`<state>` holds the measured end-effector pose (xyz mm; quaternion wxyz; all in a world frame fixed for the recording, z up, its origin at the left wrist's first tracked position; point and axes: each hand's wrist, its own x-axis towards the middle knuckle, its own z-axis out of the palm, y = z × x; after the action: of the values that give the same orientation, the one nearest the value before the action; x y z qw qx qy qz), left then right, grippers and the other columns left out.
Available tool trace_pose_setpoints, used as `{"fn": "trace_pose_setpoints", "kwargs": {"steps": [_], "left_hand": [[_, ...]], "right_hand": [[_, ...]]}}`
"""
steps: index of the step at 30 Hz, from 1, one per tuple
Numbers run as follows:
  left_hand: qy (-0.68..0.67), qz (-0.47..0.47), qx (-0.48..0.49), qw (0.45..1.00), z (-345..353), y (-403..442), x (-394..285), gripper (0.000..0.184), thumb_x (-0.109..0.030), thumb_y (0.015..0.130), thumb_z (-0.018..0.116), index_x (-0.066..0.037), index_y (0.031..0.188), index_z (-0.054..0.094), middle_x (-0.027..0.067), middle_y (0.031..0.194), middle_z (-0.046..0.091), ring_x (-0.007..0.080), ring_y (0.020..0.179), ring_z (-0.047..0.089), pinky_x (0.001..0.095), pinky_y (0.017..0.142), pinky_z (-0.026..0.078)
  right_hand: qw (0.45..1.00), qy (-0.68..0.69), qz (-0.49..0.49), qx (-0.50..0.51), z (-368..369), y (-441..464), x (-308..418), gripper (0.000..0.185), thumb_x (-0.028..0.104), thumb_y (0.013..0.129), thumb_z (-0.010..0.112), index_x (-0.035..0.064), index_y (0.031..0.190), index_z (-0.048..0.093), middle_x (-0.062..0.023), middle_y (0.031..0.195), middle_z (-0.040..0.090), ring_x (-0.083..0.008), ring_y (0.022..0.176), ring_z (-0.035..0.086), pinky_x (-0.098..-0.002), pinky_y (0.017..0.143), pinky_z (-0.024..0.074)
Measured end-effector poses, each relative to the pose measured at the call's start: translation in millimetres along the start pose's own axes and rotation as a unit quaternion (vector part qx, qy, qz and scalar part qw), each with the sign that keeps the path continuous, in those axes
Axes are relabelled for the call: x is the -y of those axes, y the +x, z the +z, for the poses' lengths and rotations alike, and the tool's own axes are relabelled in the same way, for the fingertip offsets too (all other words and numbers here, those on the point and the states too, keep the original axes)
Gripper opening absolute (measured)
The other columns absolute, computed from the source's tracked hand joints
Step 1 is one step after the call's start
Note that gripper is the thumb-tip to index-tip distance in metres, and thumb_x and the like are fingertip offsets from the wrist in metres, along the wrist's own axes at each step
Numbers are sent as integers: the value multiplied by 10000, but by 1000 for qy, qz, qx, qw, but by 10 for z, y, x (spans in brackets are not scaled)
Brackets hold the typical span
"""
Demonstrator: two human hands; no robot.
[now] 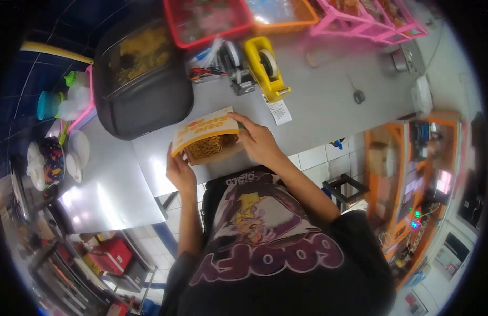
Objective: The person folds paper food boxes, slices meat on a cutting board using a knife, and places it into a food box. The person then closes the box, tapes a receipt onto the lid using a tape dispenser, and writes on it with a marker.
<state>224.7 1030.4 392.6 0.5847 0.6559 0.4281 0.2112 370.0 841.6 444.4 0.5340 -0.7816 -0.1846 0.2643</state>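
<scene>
A cardboard food box (pixel 204 126) with orange lettering on its white lid is held between both hands at the table's front edge. Its lid is partly raised, and noodles (pixel 208 147) show inside. My left hand (pixel 179 169) grips the box's left end. My right hand (pixel 258 138) holds the right end, with the thumb and fingers at the lid's corner. Beyond the box, a black lidded tray (pixel 144 100) lies on the left, with yellowish food seen in its far part.
A yellow tape dispenser (pixel 267 68) and a black tape dispenser (pixel 236 67) stand behind a paper slip (pixel 278 109). Red (pixel 208 23) and orange baskets (pixel 283 15) and a pink rack (pixel 367 23) line the back. Scissors (pixel 358 96) lie on the steel table (pixel 317 113) to the right.
</scene>
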Motion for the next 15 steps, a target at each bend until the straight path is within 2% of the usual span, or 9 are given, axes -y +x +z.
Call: {"fn": "trace_pose_setpoints", "kwargs": {"steps": [2,3,5,7,9,10,11,13,15], "left_hand": [[51,-1,-26,998,-32,59,16,353,-21,1026,504,47,1362,590,172,1220,715,228,1088,698,335,931,548],[50,-1,-25,998,-43,73,40,353,-21,1026,504,47,1362,590,172,1220,715,228,1088,698,335,931,548],[139,115,8,984,-63,77,136,355,-36,1036,511,30,1375,590,172,1241,708,248,1093,690,340,953,537],[145,124,14,981,-94,69,249,364,-66,1046,507,35,1387,581,178,1293,684,250,1152,660,346,988,516],[54,110,70,990,-129,70,281,388,-118,1056,493,43,1402,566,175,1332,661,256,1215,626,363,1010,503],[-35,-34,79,996,-161,45,178,425,-197,1075,427,46,1392,571,162,1310,665,269,1247,610,363,1010,503],[-34,-34,78,996,-212,70,175,425,-197,1075,427,46,1392,571,162,1310,665,269,1247,610,363,1010,503],[-84,-110,145,980,-378,204,157,514,-302,1042,389,0,1424,552,154,1315,656,246,1234,610,433,986,512],[-101,-133,140,976,-359,341,3,558,-393,1032,404,-6,1393,581,148,1268,677,232,1155,650,376,953,517]], "right_hand": [[987,-51,122,94,-136,59,166,539,23,947,490,120,1478,502,-197,1320,650,-313,1215,628,-343,1051,450],[987,-52,122,93,-145,61,70,539,23,947,490,120,1478,502,-197,1320,650,-313,1215,628,-343,1051,450],[997,-12,-18,77,-109,53,-314,527,26,940,487,105,1460,529,-170,1391,608,-273,1235,605,-335,1059,443],[995,67,-26,71,11,9,-566,509,42,936,489,109,1437,549,-163,1376,612,-268,1204,614,-348,1046,457],[986,148,-32,63,32,-15,-647,492,57,933,491,113,1415,570,-156,1360,615,-262,1173,623,-361,1033,471],[978,192,-9,83,-9,-14,-627,488,74,940,483,81,1423,552,-144,1389,592,-230,1206,595,-358,1048,458],[966,236,15,103,-35,-2,-600,490,91,947,475,48,1432,534,-133,1418,570,-198,1239,568,-354,1063,446],[973,215,16,78,-17,87,-571,488,149,971,481,30,1444,509,-161,1407,577,-226,1258,571,-366,1066,447],[979,195,18,53,23,139,-437,500,206,996,487,12,1456,483,-188,1396,585,-254,1276,575,-379,1069,448]]}}
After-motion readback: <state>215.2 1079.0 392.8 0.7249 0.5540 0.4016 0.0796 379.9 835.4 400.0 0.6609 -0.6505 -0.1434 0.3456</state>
